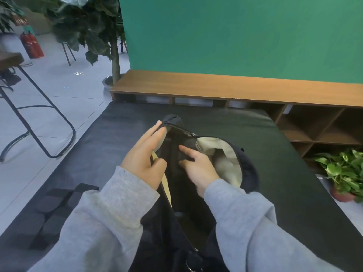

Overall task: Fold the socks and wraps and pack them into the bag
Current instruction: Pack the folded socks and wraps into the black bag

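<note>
Head view: my left hand (146, 156) holds the near-left rim of the dark bag (249, 169), fingers lying along the zipper edge and thumb curled round it, keeping the mouth wide. My right hand (198, 167) is down inside the opening, fingers bent round a dark folded piece (188, 145) (sock or wrap, I cannot tell). Pale lining shows on the right. The bag lies on a black mat (284, 134), both grey sleeves over it.
</note>
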`<act>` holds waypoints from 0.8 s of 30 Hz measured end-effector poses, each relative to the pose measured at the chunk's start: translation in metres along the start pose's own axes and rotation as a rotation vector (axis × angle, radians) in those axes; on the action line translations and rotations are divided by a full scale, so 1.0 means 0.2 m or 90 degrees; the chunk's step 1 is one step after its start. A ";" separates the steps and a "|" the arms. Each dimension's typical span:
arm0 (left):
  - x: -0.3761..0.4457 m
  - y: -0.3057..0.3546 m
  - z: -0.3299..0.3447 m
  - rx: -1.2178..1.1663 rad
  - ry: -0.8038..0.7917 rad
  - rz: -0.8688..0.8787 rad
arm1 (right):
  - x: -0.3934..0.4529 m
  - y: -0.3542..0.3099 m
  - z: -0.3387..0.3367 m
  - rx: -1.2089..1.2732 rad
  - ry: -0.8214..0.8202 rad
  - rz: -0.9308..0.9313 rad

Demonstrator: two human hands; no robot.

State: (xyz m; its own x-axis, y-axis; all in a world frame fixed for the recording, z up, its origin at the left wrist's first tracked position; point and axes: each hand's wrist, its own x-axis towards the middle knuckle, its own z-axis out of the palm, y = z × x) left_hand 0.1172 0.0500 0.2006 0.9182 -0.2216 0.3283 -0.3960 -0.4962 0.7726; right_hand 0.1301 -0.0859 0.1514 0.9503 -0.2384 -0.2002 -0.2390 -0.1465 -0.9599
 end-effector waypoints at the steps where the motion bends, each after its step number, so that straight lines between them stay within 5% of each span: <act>1: -0.01 0.00 0.00 -0.008 0.002 -0.005 | 0.03 0.00 0.01 0.002 0.004 0.006; 11: -0.02 0.02 -0.03 -0.030 0.002 -0.003 | 0.25 -0.02 0.15 -0.014 0.034 -0.021; 24: -0.03 -0.03 -0.05 -0.061 0.003 0.007 | 0.38 0.07 0.15 -0.169 -0.096 -0.027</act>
State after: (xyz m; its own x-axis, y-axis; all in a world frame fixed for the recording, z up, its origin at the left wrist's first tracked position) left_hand 0.1132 0.0625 0.1995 0.9139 -0.2230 0.3393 -0.4037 -0.4107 0.8175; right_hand 0.2053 -0.0776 0.1167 0.9748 -0.0837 -0.2070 -0.2231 -0.4037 -0.8873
